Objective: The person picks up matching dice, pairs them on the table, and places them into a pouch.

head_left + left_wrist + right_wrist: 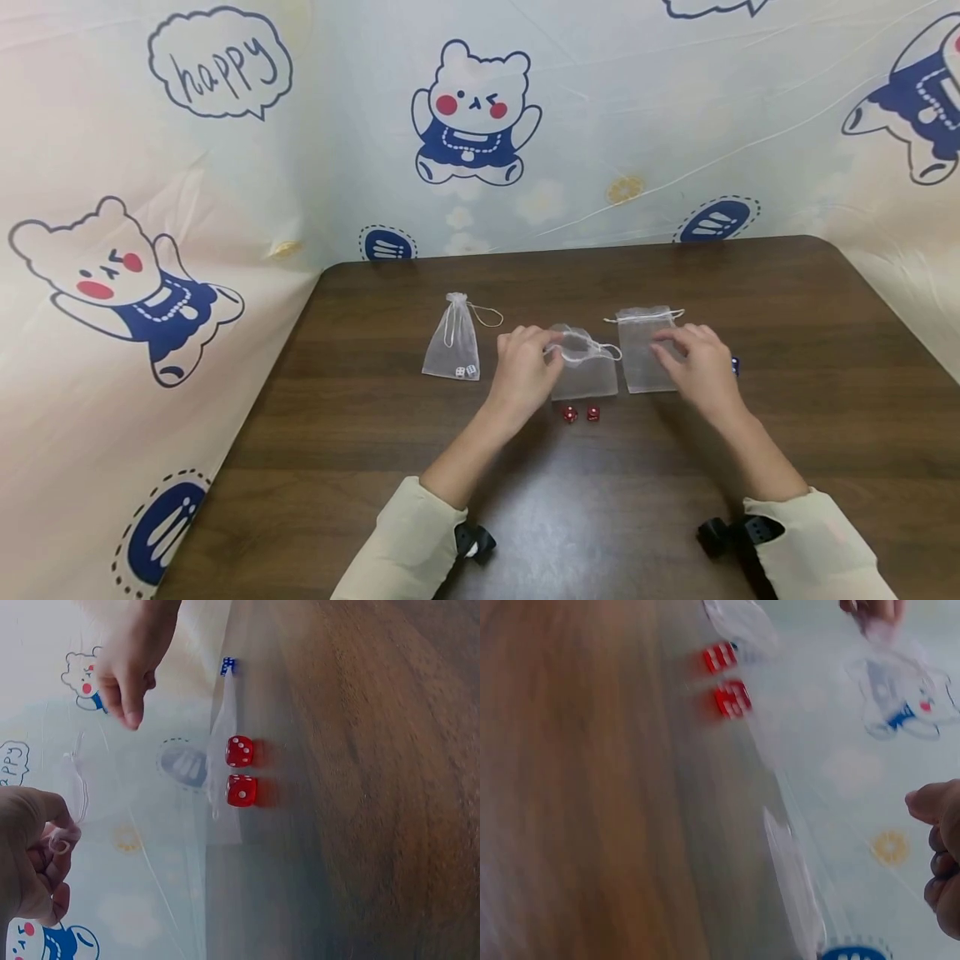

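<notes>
My left hand (527, 367) pinches the mouth of a sheer white drawstring pouch (583, 379), the middle one of three, and its upper part is raised off the table. In the left wrist view the gathered cloth shows between the fingertips of the left hand (34, 855). My right hand (703, 371) hovers over a flat drawstring pouch (637, 358) on the right, fingers loosely bent and holding nothing. Two red dice (581, 413) lie in front of the middle pouch. In the right wrist view, the right hand (945, 855) has its thumb apart from the curled fingers.
A closed pouch (450, 342) with two white dice (466, 371) inside lies on the left. Partly hidden behind the right hand is a blue die (735, 366). The brown wooden table (600, 517) ends at a printed cloth backdrop (337, 167).
</notes>
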Demonstrator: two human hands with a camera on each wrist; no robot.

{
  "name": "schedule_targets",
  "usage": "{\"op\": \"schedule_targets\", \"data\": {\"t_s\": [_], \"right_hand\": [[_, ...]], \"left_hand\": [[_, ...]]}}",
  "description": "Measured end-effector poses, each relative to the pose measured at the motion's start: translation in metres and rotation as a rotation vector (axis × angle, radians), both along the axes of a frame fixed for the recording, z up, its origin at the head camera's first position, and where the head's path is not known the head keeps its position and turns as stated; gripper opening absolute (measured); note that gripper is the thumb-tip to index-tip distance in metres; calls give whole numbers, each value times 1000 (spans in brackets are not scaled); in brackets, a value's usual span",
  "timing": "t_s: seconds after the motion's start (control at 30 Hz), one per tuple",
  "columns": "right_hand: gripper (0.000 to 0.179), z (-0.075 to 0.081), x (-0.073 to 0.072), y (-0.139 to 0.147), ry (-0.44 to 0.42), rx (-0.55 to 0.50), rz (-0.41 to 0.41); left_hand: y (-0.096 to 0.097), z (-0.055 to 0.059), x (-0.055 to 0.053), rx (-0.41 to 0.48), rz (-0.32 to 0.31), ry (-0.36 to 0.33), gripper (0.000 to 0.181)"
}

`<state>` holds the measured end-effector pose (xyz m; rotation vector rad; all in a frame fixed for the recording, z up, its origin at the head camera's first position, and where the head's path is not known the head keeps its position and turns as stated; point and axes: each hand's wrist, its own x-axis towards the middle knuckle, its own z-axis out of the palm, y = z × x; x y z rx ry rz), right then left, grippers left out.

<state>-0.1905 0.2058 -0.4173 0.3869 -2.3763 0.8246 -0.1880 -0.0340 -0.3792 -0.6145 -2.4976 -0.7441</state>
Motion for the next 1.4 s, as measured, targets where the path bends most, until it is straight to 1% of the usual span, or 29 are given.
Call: {"op": "schedule_targets", "data": {"t_s": [0.17, 0.37, 0.47, 0.57, 0.7, 0.77, 0.87, 1.03, 1.1, 1.23, 1.4], "right_hand": [[8, 0, -3, 28, -44, -29, -104], [9, -4, -2, 55, -130, -29, -187], [11, -6, -2, 61, -170, -17, -202], [10, -10, -2, 58, -183, -6, -183], [7, -15, -1, 44, -187, 16, -102], [7, -18, -1, 33, -206, 39, -52], [6, -21, 1, 14, -251, 78, 46], [10, -20, 4, -15, -353, 171, 230], [11, -19, 5, -24, -381, 204, 288], [9, -18, 7, -36, -422, 240, 361], [6, -19, 7, -45, -452, 308, 406]], "left_hand": [[0, 0, -1, 12, 12, -3, 22], [-1, 0, -3, 29, 21, 0, 23], [-2, 1, -4, 41, 31, 11, 23], [-3, 2, -4, 58, 37, 16, 24], [-4, 3, -5, 71, 43, 14, 24], [-4, 3, -5, 73, 46, 12, 24], [-4, 4, -5, 83, 44, 8, 25], [-4, 4, -5, 86, 43, 5, 24], [-4, 3, -5, 81, 44, 4, 24], [-4, 2, -6, 76, 44, 6, 23], [-4, 1, -6, 79, 39, 5, 24]]}}
